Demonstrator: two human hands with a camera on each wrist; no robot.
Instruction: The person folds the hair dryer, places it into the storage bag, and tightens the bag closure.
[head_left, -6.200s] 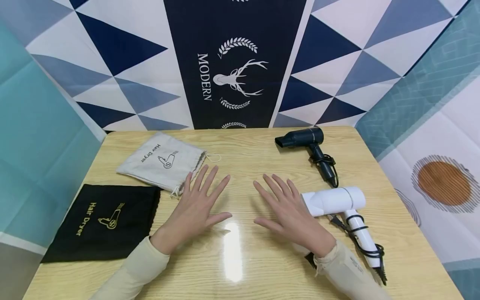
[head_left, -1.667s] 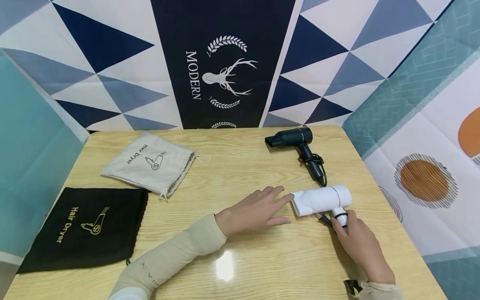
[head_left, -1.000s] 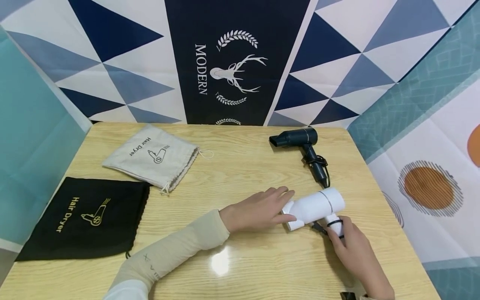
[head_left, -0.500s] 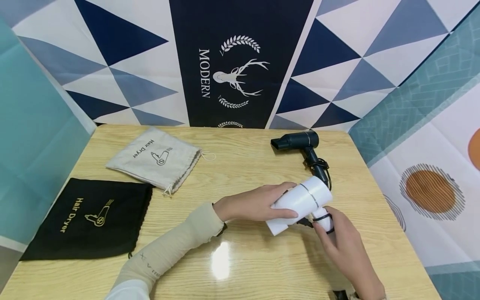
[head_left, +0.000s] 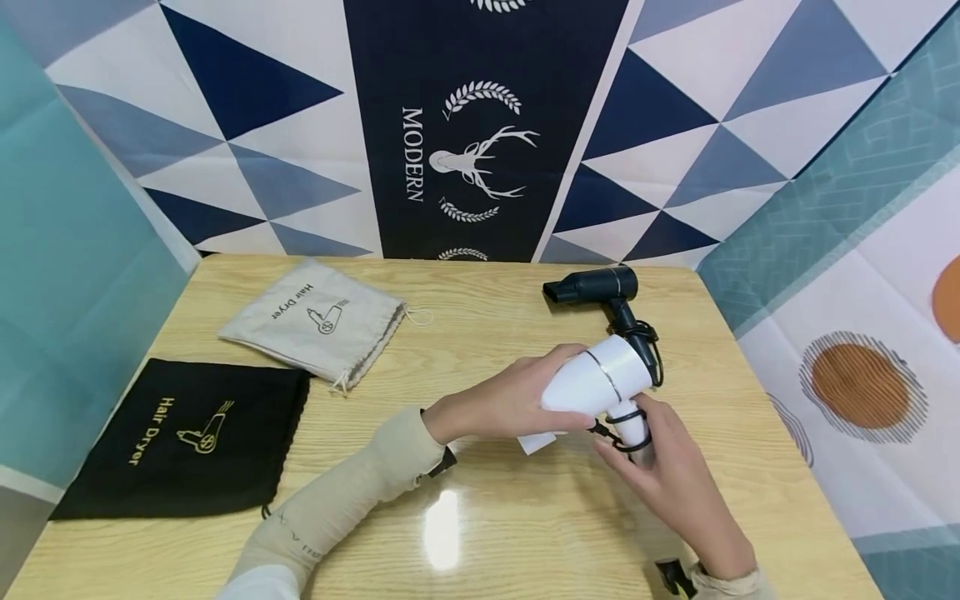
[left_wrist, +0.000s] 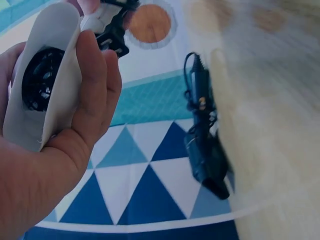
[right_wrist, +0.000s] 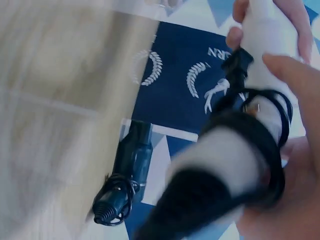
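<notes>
A white hair dryer (head_left: pixel 600 375) is held in both hands over the table, its nozzle slanting toward the lower left. My left hand (head_left: pixel 506 400) grips it around the nozzle end, thumb on the near side. In the left wrist view that hand (left_wrist: pixel 50 175) wraps the flattened white nozzle (left_wrist: pixel 65 100), whose dark inside shows. My right hand (head_left: pixel 671 479) holds the handle (head_left: pixel 633 429), which has a black cord wound about it. The right wrist view shows the cord (right_wrist: pixel 270 150) and its plug (right_wrist: pixel 237 62) close up along the handle.
A black hair dryer (head_left: pixel 592 286), cord bundled at its handle, lies at the back right, just behind the white one. On the left lie a grey drawstring bag (head_left: pixel 315 325) and a black bag (head_left: pixel 187 450), both printed "Hair Dryer". Patterned cloth walls (head_left: pixel 487 50) enclose the wooden table (head_left: pixel 487 533).
Both hands, earlier spread over the table, have taken hold of the white hair dryer, right at the handle, then left at the nozzle. It has been lifted, shifted left and tilted.
</notes>
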